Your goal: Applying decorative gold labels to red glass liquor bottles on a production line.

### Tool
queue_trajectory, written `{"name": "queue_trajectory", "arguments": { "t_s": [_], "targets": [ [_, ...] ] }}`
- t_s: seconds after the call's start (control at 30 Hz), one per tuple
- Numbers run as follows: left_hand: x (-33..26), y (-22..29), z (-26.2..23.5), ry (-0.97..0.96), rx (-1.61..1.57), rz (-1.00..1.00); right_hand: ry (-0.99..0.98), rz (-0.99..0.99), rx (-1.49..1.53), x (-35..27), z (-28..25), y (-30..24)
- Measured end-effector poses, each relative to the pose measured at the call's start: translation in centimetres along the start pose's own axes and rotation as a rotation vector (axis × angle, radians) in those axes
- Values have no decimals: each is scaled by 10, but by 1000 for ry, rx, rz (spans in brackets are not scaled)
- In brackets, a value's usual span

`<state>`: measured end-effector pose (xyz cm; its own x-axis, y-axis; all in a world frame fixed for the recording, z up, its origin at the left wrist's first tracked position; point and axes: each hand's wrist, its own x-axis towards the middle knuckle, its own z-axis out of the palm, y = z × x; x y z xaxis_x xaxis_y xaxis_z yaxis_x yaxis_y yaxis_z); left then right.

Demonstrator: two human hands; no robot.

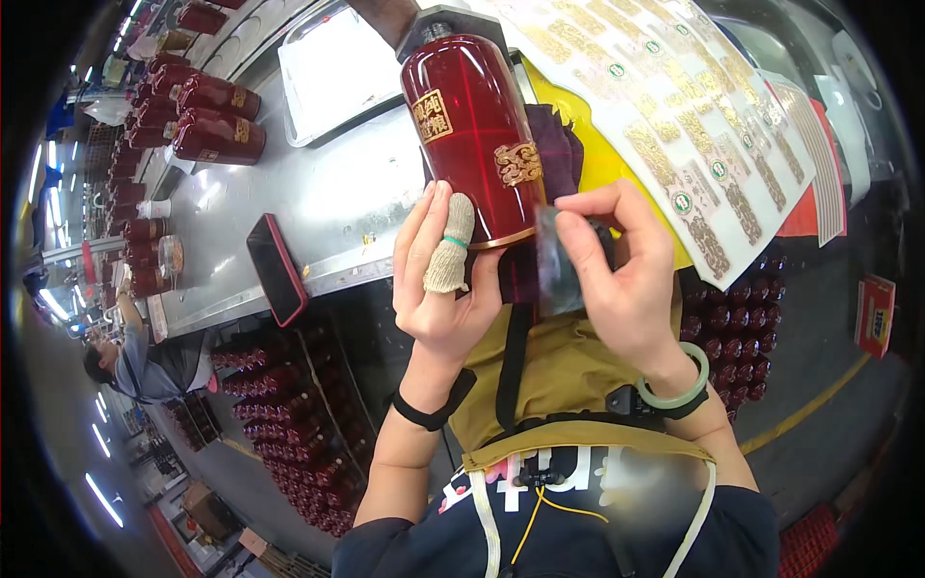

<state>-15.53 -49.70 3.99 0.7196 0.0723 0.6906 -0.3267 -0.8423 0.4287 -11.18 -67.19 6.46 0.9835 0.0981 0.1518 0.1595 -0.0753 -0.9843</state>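
A glossy dark red bottle (472,125) with gold decorations lies tilted over the bench edge, its neck against a dark block (462,21). My left hand (445,265) grips the bottle near its gold-rimmed base, fingers along the left side and thumb below. A knitted finger cover (451,249) with a green band sits on one of its fingers. Beside the base, my right hand (621,275) pinches a thin, greyish, see-through piece of film (559,265), blurred by motion. Behind the bottle is a dark purple cloth (554,144).
Sheets of gold stickers (665,116) lie over yellow material at right. A red-edged phone (277,268) rests at the metal bench's (356,178) front edge, with a white tray (332,72) behind. More red bottles (220,135) line the left; a person (145,361) stands farther off.
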Motion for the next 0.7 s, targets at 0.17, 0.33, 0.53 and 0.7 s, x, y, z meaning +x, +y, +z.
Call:
{"name": "queue_trajectory", "arguments": {
  "t_s": [0.17, 0.33, 0.53, 0.7],
  "targets": [
    [0, -7, -7, -1, -58, -23, 15, -26, -195, 4, -4, 6],
    [12, -19, -19, -144, -352, -289, 51, 15, -99, 23, -29, 6],
    [102, -57, 23, -457, -1155, -1077, -72, -62, 197, 31, -15, -23],
    [84, 25, -9, -261, -878, -1017, 43, -226, 260, 41, -39, -33]
  ]
}}
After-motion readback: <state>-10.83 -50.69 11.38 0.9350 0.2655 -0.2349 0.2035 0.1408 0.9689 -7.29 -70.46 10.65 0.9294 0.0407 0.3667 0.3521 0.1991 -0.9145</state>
